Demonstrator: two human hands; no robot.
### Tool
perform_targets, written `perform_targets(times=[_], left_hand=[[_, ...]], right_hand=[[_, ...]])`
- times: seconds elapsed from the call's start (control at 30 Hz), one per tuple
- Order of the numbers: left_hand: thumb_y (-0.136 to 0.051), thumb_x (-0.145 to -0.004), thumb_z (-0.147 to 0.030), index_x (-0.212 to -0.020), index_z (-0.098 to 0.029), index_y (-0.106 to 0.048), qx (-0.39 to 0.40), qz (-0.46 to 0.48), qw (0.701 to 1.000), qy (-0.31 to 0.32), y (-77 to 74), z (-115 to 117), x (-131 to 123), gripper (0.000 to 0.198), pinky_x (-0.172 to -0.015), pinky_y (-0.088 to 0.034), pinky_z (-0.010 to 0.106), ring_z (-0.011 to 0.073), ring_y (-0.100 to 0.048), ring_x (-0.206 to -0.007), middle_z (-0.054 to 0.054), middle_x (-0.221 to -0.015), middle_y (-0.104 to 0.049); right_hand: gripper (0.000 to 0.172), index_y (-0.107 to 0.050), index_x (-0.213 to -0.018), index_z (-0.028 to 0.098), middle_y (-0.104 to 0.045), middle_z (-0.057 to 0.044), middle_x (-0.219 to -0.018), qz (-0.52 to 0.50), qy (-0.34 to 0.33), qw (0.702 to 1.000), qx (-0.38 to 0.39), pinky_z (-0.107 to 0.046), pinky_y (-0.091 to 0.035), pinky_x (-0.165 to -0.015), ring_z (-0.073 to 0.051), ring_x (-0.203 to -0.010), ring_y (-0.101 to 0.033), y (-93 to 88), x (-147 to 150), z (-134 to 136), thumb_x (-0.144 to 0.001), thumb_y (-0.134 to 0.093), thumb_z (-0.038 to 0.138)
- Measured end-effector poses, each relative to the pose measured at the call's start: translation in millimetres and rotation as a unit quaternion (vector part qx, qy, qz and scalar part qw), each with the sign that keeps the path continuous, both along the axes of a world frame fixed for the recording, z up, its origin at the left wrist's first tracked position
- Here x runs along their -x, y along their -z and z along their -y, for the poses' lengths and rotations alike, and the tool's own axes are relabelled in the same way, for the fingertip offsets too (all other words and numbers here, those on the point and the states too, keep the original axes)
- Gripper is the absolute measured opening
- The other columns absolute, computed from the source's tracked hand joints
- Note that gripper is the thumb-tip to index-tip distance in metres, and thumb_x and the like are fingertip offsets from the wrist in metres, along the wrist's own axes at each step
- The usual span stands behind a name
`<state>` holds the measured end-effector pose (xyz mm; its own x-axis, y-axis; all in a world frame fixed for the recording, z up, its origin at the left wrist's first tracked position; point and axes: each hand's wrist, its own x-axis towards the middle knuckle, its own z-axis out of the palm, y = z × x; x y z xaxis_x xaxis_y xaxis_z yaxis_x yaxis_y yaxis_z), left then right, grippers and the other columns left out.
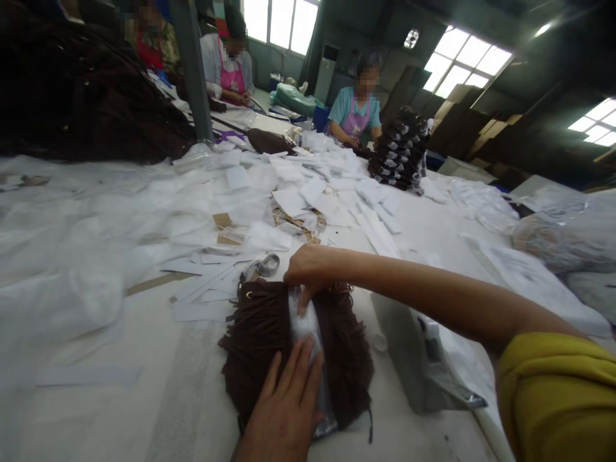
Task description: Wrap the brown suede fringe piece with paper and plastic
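A dark brown fringed piece [260, 321] lies on the white table, with a clear plastic strip [325, 391] running down its middle. My left hand [286, 404] rests flat on the strip and the brown material, its fingers spread. At the upper edge of the piece is my right hand [310, 273], reaching in from the right; its fingers are bent round the edge, with the thumb on the plastic. Just beyond that edge sits a small grey ring-shaped roll [268, 264].
Papers [206, 289] and clear plastic [72, 282] cover the left and middle. A grey tool-like object [409, 359] is at the right. Brown goods [399, 151] are stacked beyond. A pole [192, 70] and several people stand farther off.
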<state>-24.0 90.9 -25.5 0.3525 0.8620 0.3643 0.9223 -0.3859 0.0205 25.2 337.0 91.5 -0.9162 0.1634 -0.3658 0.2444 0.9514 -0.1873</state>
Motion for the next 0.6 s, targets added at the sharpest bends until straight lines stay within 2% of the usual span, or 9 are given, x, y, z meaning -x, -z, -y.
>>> perform_targets(times=[0.13,0.2,0.27,0.3,0.4,0.47,0.53,0.6], left_hand=[[-0.056,-0.085,-0.022,-0.144,-0.013,-0.042,0.000,0.007,1.000,-0.011,2.0,-1,-1,0.061,-0.100,-0.051,0.046,0.0281,-0.042,-0.139,0.015,-0.154,-0.036],[-0.055,-0.087,-0.022,-0.143,-0.015,-0.044,0.006,0.021,1.000,-0.018,1.0,-1,-1,0.058,-0.102,-0.050,0.045,0.0265,-0.041,-0.139,0.013,-0.155,-0.036],[-0.054,-0.088,-0.022,-0.142,-0.016,-0.045,0.017,0.033,0.999,-0.020,-1.6,-1,-1,0.055,-0.102,-0.050,0.045,0.0257,-0.042,-0.139,0.011,-0.155,-0.036],[-0.053,-0.089,-0.023,-0.142,-0.017,-0.046,0.020,0.038,0.999,-0.019,-3.4,-2,0,0.053,-0.103,-0.050,0.045,0.0260,-0.042,-0.138,0.011,-0.154,-0.037],[-0.055,-0.090,-0.025,-0.140,-0.016,-0.048,0.020,0.054,0.998,-0.013,-10.6,-1,0,0.051,-0.103,-0.049,0.047,0.0276,-0.045,-0.137,0.012,-0.153,-0.040],[-0.058,-0.090,-0.026,-0.140,-0.015,-0.049,0.009,0.067,0.998,-0.009,-15.7,1,0,0.051,-0.104,-0.049,0.047,0.0288,-0.045,-0.136,0.014,-0.151,-0.043],[-0.058,-0.091,-0.029,-0.137,-0.014,-0.052,-0.009,0.071,0.997,0.010,-18.6,4,3,0.048,-0.104,-0.048,0.047,0.0293,-0.047,-0.135,0.015,-0.148,-0.047],[-0.055,-0.093,-0.033,-0.137,-0.017,-0.053,-0.015,0.057,0.998,0.033,-16.9,10,16,0.046,-0.107,-0.045,0.049,0.0292,-0.046,-0.135,0.013,-0.147,-0.049]], right_hand=[[0.029,-0.068,-0.055,0.024,-0.062,0.004,-0.050,0.013,0.083,0.996,0.025,-0.024,-0.031,-0.057,-0.014,-0.057,-0.057,6.5,-1,-28,-0.055,-0.089,0.044],[0.021,-0.070,-0.060,0.024,-0.066,0.003,-0.058,-0.028,0.144,0.989,-0.034,-0.024,-0.034,-0.058,-0.016,-0.062,-0.061,5.1,-9,-36,-0.059,-0.090,0.032],[0.009,-0.074,-0.074,0.023,-0.073,-0.002,-0.077,-0.073,0.191,0.973,-0.103,-0.026,-0.041,-0.065,-0.021,-0.076,-0.066,0.5,-24,-28,-0.072,-0.082,0.022],[0.006,-0.075,-0.085,0.023,-0.075,-0.004,-0.088,-0.107,0.204,0.966,-0.118,-0.028,-0.044,-0.070,-0.022,-0.084,-0.067,-1.6,-34,-17,-0.080,-0.076,0.022],[0.028,-0.065,-0.122,0.024,-0.068,-0.007,-0.120,-0.245,0.180,0.950,-0.065,-0.033,-0.048,-0.092,-0.022,-0.110,-0.063,1.7,-67,41,-0.096,-0.057,0.031],[0.039,-0.054,-0.136,0.022,-0.058,-0.009,-0.136,-0.287,0.142,0.947,-0.019,-0.035,-0.042,-0.107,-0.021,-0.128,-0.052,15.2,-87,86,-0.099,-0.051,0.032],[0.049,-0.046,-0.144,0.016,-0.045,-0.013,-0.149,-0.288,0.153,0.945,-0.027,-0.042,-0.034,-0.115,-0.025,-0.141,-0.037,34.7,-103,122,-0.099,-0.051,0.034],[0.057,-0.039,-0.148,0.013,-0.034,-0.015,-0.155,-0.274,0.178,0.943,-0.054,-0.048,-0.028,-0.118,-0.028,-0.146,-0.026,53.7,-113,143,-0.098,-0.052,0.037]])
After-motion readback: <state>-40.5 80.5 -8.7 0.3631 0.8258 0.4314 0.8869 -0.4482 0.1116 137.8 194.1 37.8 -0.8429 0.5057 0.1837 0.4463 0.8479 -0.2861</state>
